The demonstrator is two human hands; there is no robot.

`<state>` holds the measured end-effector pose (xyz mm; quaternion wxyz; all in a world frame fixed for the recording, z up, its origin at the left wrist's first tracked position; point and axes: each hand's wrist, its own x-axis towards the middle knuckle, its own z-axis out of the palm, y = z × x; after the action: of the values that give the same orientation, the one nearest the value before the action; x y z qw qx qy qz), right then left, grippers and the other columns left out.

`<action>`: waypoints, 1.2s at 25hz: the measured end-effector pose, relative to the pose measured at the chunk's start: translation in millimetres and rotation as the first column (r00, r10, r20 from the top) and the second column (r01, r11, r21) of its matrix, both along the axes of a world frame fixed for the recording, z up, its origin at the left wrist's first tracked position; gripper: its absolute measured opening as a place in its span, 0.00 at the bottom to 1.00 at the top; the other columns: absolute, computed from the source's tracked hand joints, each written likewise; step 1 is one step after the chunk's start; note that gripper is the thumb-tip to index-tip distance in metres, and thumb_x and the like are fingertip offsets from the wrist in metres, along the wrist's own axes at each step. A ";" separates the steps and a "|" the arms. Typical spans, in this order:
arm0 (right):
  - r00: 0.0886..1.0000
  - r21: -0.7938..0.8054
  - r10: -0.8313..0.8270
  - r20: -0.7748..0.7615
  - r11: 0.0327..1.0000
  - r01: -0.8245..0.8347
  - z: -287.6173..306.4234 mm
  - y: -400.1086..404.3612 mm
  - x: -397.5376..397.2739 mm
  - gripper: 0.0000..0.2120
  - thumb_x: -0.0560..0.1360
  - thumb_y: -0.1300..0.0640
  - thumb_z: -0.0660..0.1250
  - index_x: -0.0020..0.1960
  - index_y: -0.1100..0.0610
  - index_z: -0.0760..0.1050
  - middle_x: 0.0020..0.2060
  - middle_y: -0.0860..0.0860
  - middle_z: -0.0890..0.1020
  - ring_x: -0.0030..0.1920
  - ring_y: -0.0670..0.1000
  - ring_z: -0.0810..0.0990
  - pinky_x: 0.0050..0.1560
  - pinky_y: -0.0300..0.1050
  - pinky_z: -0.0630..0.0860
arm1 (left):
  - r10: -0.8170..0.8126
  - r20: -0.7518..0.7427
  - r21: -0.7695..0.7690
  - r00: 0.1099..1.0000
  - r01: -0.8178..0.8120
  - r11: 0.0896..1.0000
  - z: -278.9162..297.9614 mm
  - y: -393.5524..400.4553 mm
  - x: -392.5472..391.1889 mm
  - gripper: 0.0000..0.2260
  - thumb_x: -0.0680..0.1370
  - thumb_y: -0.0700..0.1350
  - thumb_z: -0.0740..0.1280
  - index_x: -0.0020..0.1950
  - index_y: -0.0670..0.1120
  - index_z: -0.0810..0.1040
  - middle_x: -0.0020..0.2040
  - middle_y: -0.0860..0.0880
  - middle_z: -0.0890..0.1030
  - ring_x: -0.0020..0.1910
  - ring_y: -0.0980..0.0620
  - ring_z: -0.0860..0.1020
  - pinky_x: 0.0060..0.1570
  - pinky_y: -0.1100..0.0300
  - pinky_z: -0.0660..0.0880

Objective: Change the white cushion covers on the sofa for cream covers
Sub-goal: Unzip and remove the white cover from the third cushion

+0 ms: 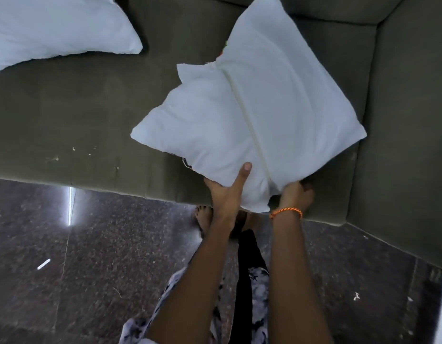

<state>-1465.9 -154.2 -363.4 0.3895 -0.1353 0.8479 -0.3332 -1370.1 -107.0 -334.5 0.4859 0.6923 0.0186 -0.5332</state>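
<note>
Both hands grasp the near corner of a square white fabric cushion on the olive-green upholstered sofa: left hand thumb on top, right hand fingers curled underneath.

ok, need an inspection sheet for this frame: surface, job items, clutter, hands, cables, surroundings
Surface: olive-green sofa; a few pale specks near the seat's front edge.
Job's things: white cushion tilted at the seat's right end, centre seam facing up; second white cushion lying at the upper left. No cream cover seen.
Clutter: small white scraps on the floor.
Grips: left hand holds the near cushion's lower edge, thumb on top; right hand grips its lower corner; orange band on that wrist.
Cables: nothing seen.
Surroundings: dark speckled polished floor; the person's bare feet at the sofa's front.
</note>
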 end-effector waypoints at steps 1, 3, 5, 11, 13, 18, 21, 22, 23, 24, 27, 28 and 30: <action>0.993 0.087 0.036 0.117 0.995 -0.046 0.0 8.9 2.0 0.09 0.77 0.65 0.56 0.53 0.62 0.74 0.51 0.62 0.78 0.50 0.58 0.77 0.47 0.43 0.76 | -0.044 0.034 0.008 0.998 0.044 0.999 -2.4 0.8 1.4 0.45 0.65 0.52 0.78 0.75 0.52 0.55 0.69 0.55 0.70 0.65 0.57 0.71 0.66 0.58 0.69; 0.983 0.084 -0.048 0.180 0.996 0.033 6.2 21.2 4.6 0.06 0.78 0.61 0.61 0.51 0.62 0.75 0.45 0.57 0.78 0.44 0.53 0.76 0.36 0.34 0.74 | -0.077 0.110 0.019 0.991 0.075 0.997 -1.2 -2.4 3.8 0.41 0.68 0.48 0.77 0.74 0.48 0.58 0.67 0.54 0.72 0.64 0.56 0.73 0.65 0.59 0.71; 0.982 0.006 -0.124 0.140 0.992 0.124 11.8 21.9 6.2 0.04 0.77 0.61 0.65 0.46 0.62 0.75 0.39 0.54 0.77 0.39 0.50 0.74 0.29 0.29 0.70 | -0.078 0.172 0.006 0.982 0.078 0.997 1.9 -8.7 8.8 0.35 0.70 0.44 0.76 0.72 0.47 0.62 0.63 0.54 0.74 0.61 0.56 0.74 0.62 0.60 0.71; 0.947 -0.031 -0.280 0.158 0.957 0.289 2.2 -20.5 -20.2 0.14 0.74 0.61 0.66 0.32 0.53 0.70 0.40 0.57 0.78 0.42 0.55 0.76 0.45 0.49 0.76 | -0.141 0.305 -0.046 0.942 0.162 0.986 19.5 -16.3 47.9 0.31 0.71 0.39 0.74 0.71 0.44 0.67 0.63 0.51 0.76 0.59 0.54 0.76 0.58 0.61 0.75; 0.960 -0.014 -0.264 0.092 0.964 0.266 -2.9 -41.1 -37.4 0.12 0.74 0.58 0.67 0.32 0.53 0.73 0.40 0.58 0.80 0.43 0.57 0.79 0.49 0.53 0.78 | -0.169 0.346 -0.051 0.923 0.199 0.979 23.9 -11.8 77.1 0.28 0.71 0.38 0.74 0.69 0.44 0.68 0.62 0.51 0.77 0.57 0.57 0.77 0.52 0.65 0.77; 0.998 0.055 -0.059 -0.016 0.997 0.059 1.0 -56.4 -49.2 0.05 0.72 0.60 0.65 0.45 0.61 0.78 0.47 0.60 0.82 0.51 0.61 0.80 0.53 0.49 0.77 | -0.234 0.343 0.101 0.910 0.212 0.972 12.4 -8.3 92.6 0.34 0.70 0.41 0.75 0.73 0.45 0.63 0.66 0.49 0.73 0.63 0.51 0.74 0.65 0.50 0.71; 0.927 -0.076 0.062 -0.369 0.992 -0.096 26.2 -51.1 -19.3 0.13 0.68 0.64 0.62 0.52 0.61 0.77 0.53 0.61 0.78 0.54 0.62 0.76 0.50 0.50 0.70 | -0.254 0.624 0.356 0.739 0.020 0.934 27.7 -26.4 69.0 0.44 0.68 0.48 0.73 0.77 0.46 0.52 0.73 0.43 0.59 0.72 0.43 0.62 0.70 0.46 0.60; 0.870 -0.186 0.089 -0.485 0.962 -0.202 33.9 -58.5 -5.8 0.14 0.68 0.62 0.63 0.52 0.60 0.77 0.53 0.60 0.78 0.55 0.62 0.76 0.51 0.51 0.71 | -0.273 0.745 0.332 0.609 0.017 0.943 34.2 -38.5 65.7 0.42 0.68 0.50 0.71 0.77 0.45 0.52 0.74 0.43 0.57 0.72 0.44 0.60 0.71 0.45 0.56; 0.817 -0.296 0.128 -0.563 0.891 -0.343 40.1 -72.0 9.8 0.13 0.68 0.59 0.64 0.51 0.59 0.78 0.53 0.59 0.77 0.54 0.60 0.76 0.52 0.52 0.72 | -0.290 0.823 0.289 0.489 0.080 0.954 39.0 -56.0 65.4 0.39 0.69 0.53 0.68 0.76 0.46 0.55 0.75 0.44 0.57 0.73 0.45 0.61 0.71 0.45 0.52; 0.764 -0.361 0.195 -0.615 0.792 -0.492 44.7 -90.1 26.4 0.12 0.68 0.57 0.65 0.50 0.58 0.79 0.53 0.58 0.77 0.55 0.59 0.77 0.53 0.53 0.73 | -0.319 0.859 0.278 0.400 0.157 0.947 41.3 -79.1 67.5 0.35 0.71 0.56 0.65 0.75 0.47 0.58 0.75 0.45 0.57 0.73 0.46 0.60 0.71 0.45 0.49; 0.402 -0.062 0.671 -0.623 0.470 -0.880 56.8 -145.9 83.5 0.19 0.73 0.47 0.65 0.61 0.52 0.74 0.67 0.55 0.69 0.68 0.55 0.66 0.65 0.54 0.65 | -0.517 0.820 0.465 0.244 0.242 0.852 24.5 -146.7 93.3 0.23 0.79 0.57 0.57 0.69 0.44 0.67 0.72 0.46 0.66 0.75 0.46 0.56 0.71 0.42 0.46; 0.238 0.085 0.767 -0.595 0.355 -0.931 56.9 -161.8 98.9 0.22 0.74 0.45 0.65 0.65 0.50 0.71 0.71 0.54 0.64 0.73 0.55 0.60 0.69 0.55 0.59 | -0.573 0.791 0.528 0.214 0.234 0.816 15.4 -158.7 101.4 0.20 0.80 0.54 0.55 0.66 0.43 0.69 0.69 0.45 0.69 0.74 0.45 0.59 0.71 0.41 0.47; 0.009 0.256 0.824 -0.566 0.186 -0.949 54.2 -182.1 114.9 0.23 0.74 0.45 0.64 0.68 0.48 0.68 0.75 0.53 0.58 0.76 0.55 0.51 0.72 0.57 0.52 | -0.594 0.789 0.550 0.158 0.247 0.797 1.8 -160.7 107.4 0.15 0.81 0.48 0.52 0.60 0.42 0.72 0.61 0.44 0.75 0.65 0.44 0.68 0.68 0.42 0.54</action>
<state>-1351.0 -336.3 -309.2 0.2046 -0.7726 0.6003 -0.0303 -1262.7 -267.7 -332.7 0.1208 0.9055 -0.3863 -0.1274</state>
